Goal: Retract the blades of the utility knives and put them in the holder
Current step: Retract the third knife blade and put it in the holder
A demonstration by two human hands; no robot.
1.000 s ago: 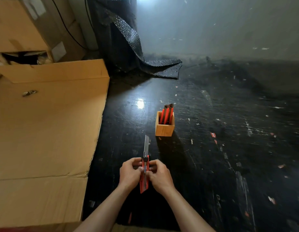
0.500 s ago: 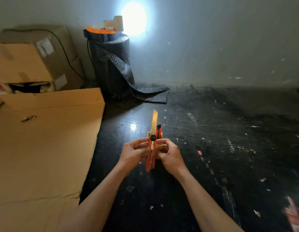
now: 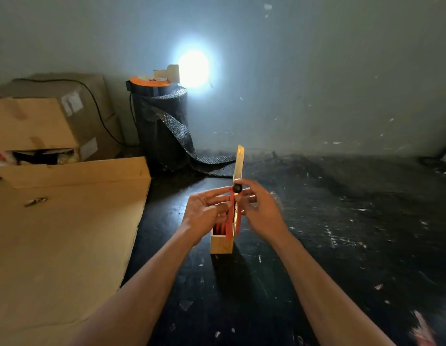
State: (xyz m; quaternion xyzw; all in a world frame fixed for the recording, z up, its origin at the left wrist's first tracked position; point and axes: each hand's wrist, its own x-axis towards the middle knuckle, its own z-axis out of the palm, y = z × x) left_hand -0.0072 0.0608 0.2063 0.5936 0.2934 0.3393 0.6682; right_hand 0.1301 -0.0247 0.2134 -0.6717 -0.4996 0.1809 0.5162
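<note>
Cardboard sheet (image 3: 62,245) lying left, black roll (image 3: 162,126) standing behind; left hand (image 3: 204,216) and right hand (image 3: 262,213) pinching orange knife (image 3: 233,216), blade (image 3: 239,162) sticking out, hiding wooden holder (image 3: 221,243) top.

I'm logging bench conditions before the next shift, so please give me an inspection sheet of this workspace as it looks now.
Surface: black tabletop, scuffed, dotted with pale specks.
Job's things: red utility knife held upright, blade extended; wooden holder behind it, red knives inside.
Clutter: flat cardboard sheet on the left, a small metal piece lying on it.
Grippers: left hand and right hand both pinch the knife near its black knob.
Cables: black cable draped over the cardboard box.
Surroundings: dark mesh roll, bright lamp, grey wall.
</note>
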